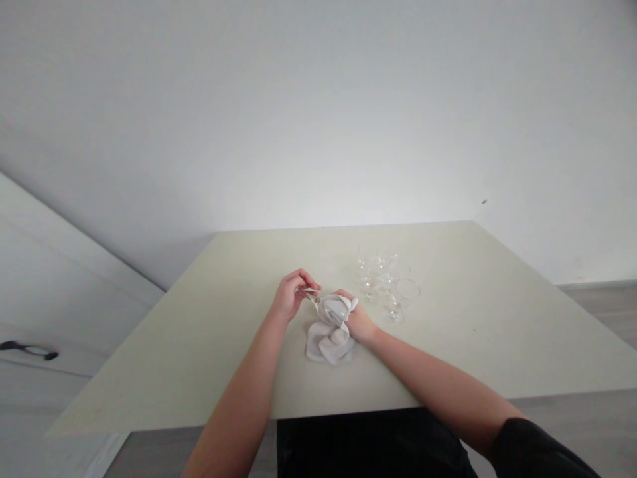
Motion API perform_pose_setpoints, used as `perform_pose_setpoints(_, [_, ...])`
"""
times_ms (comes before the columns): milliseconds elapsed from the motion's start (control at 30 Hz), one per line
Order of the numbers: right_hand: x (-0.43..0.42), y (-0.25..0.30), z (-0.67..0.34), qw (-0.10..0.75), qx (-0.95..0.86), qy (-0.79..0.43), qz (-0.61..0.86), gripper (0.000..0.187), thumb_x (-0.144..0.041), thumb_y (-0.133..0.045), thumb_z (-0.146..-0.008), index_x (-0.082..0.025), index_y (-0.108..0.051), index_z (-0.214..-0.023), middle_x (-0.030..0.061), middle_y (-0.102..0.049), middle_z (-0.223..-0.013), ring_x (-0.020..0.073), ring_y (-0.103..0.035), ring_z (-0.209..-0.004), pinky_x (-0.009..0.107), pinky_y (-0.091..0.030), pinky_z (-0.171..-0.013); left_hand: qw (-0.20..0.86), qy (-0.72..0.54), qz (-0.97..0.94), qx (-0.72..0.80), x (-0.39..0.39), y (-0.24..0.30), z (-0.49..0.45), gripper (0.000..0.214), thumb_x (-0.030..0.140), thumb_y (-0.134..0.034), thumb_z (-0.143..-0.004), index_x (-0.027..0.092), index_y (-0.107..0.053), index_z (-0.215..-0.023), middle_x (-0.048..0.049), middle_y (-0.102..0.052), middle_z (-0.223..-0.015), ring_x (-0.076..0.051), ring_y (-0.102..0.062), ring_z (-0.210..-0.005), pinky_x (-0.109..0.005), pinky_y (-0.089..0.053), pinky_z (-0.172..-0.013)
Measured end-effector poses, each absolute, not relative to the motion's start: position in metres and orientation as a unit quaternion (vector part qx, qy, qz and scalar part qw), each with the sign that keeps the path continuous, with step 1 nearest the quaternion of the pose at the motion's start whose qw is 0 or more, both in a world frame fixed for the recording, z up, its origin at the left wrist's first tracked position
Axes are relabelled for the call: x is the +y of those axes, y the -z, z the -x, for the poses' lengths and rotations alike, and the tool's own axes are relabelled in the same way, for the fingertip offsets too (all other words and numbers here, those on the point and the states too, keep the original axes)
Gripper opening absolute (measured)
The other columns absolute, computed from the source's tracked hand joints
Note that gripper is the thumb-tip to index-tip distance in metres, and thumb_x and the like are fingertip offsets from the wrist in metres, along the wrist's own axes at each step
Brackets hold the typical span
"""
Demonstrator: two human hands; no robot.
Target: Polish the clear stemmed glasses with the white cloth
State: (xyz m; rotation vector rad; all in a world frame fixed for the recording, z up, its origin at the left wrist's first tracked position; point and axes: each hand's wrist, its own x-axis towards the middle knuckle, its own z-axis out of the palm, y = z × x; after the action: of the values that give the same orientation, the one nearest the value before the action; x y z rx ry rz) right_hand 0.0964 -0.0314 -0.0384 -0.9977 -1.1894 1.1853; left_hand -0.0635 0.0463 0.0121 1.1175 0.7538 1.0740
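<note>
My left hand [292, 292] is closed on the stem and foot end of a clear stemmed glass [312, 297], which is tipped onto its side above the table. A white cloth [328, 342] wraps around the bowl of that glass and hangs down in folds below it. On the bowl's far side, my right hand [357, 318] grips the cloth; most of its fingers are hidden behind the fabric. Just beyond my right hand, several more clear stemmed glasses [393, 312] stand close together.
The pale table [448, 358] reaches back to a white wall [318, 119]. At the left is a white cabinet [60, 279] with a dark handle [30, 350]. Grey flooring [587, 425] shows past the table's front edge.
</note>
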Motion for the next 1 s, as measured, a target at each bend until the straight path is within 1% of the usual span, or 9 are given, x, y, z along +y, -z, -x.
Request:
perform_pose_setpoints(67, [-0.031, 0.042, -0.096, 0.550, -0.495, -0.530, 0.414, 0.032, -0.036, -0.081, -0.062, -0.020, -0.056, -0.077, -0.0027, -0.061, -0.066, 0.0135, -0.053, -0.061, 0.026, -0.044, -0.057, 0.649, -0.471, -0.506, 0.318, 0.045, -0.012, 0.064, 0.007, 0.020, -0.057, -0.063, 0.014, -0.060, -0.063, -0.0038, -0.066, -0.059, -0.018, -0.067, -0.062, -0.025, -0.051, -0.053])
perform_pose_setpoints(133, [-0.029, 0.046, -0.096, 0.544, -0.494, -0.537, 0.415, 0.034, -0.035, -0.082, -0.060, -0.020, -0.055, -0.075, -0.0027, -0.060, -0.065, 0.0132, -0.052, -0.060, 0.025, -0.042, -0.055, 0.643, -0.473, -0.516, 0.310, 0.044, -0.013, 0.064, 0.007, 0.020, -0.057, -0.064, 0.014, -0.060, -0.063, -0.0040, -0.067, -0.059, -0.018, -0.067, -0.061, -0.025, -0.051, -0.053])
perform_pose_setpoints(333, [-0.027, 0.047, -0.101, 0.531, -0.556, -0.464, 0.441, 0.033, -0.026, -0.083, -0.053, -0.018, -0.057, -0.071, -0.0041, -0.059, -0.064, 0.0108, -0.048, -0.058, 0.023, -0.040, -0.055, 0.638, -0.476, -0.535, 0.283, 0.041, -0.016, 0.064, 0.007, 0.019, -0.057, -0.067, 0.014, -0.060, -0.063, -0.0041, -0.067, -0.059, -0.017, -0.066, -0.061, -0.024, -0.050, -0.053])
perform_pose_setpoints(600, [-0.026, 0.049, -0.103, 0.527, -0.582, -0.426, 0.451, 0.029, -0.028, -0.079, -0.055, -0.019, -0.057, -0.072, -0.0053, -0.058, -0.063, 0.0102, -0.048, -0.056, 0.022, -0.039, -0.052, 0.642, -0.477, -0.538, 0.267, 0.041, -0.014, 0.065, 0.007, 0.018, -0.056, -0.067, 0.014, -0.060, -0.063, -0.0043, -0.067, -0.059, -0.017, -0.066, -0.059, -0.024, -0.050, -0.054])
perform_pose_setpoints(733, [-0.025, 0.051, -0.103, 0.528, -0.585, -0.414, 0.455, 0.028, -0.027, -0.079, -0.055, -0.019, -0.058, -0.071, -0.0049, -0.058, -0.064, 0.0109, -0.047, -0.059, 0.023, -0.040, -0.053, 0.643, -0.477, -0.538, 0.265, 0.041, -0.015, 0.064, 0.007, 0.018, -0.056, -0.067, 0.014, -0.060, -0.063, -0.0041, -0.067, -0.058, -0.017, -0.066, -0.060, -0.025, -0.050, -0.055])
perform_pose_setpoints(833, [-0.024, 0.051, -0.103, 0.530, -0.573, -0.417, 0.466, 0.028, -0.023, -0.079, -0.053, -0.019, -0.055, -0.067, -0.0041, -0.056, -0.062, 0.0112, -0.045, -0.058, 0.024, -0.038, -0.053, 0.640, -0.480, -0.540, 0.263, 0.040, -0.015, 0.063, 0.008, 0.018, -0.055, -0.068, 0.015, -0.060, -0.063, -0.0040, -0.067, -0.058, -0.017, -0.065, -0.060, -0.025, -0.050, -0.056])
perform_pose_setpoints(1000, [-0.024, 0.051, -0.103, 0.529, -0.559, -0.410, 0.490, 0.024, -0.020, -0.072, -0.057, -0.020, -0.049, -0.062, -0.0045, -0.051, -0.058, 0.0107, -0.041, -0.056, 0.024, -0.033, -0.053, 0.634, -0.483, -0.546, 0.259, 0.040, -0.014, 0.062, 0.008, 0.018, -0.055, -0.068, 0.015, -0.060, -0.063, -0.0040, -0.066, -0.058, -0.017, -0.065, -0.060, -0.026, -0.049, -0.057])
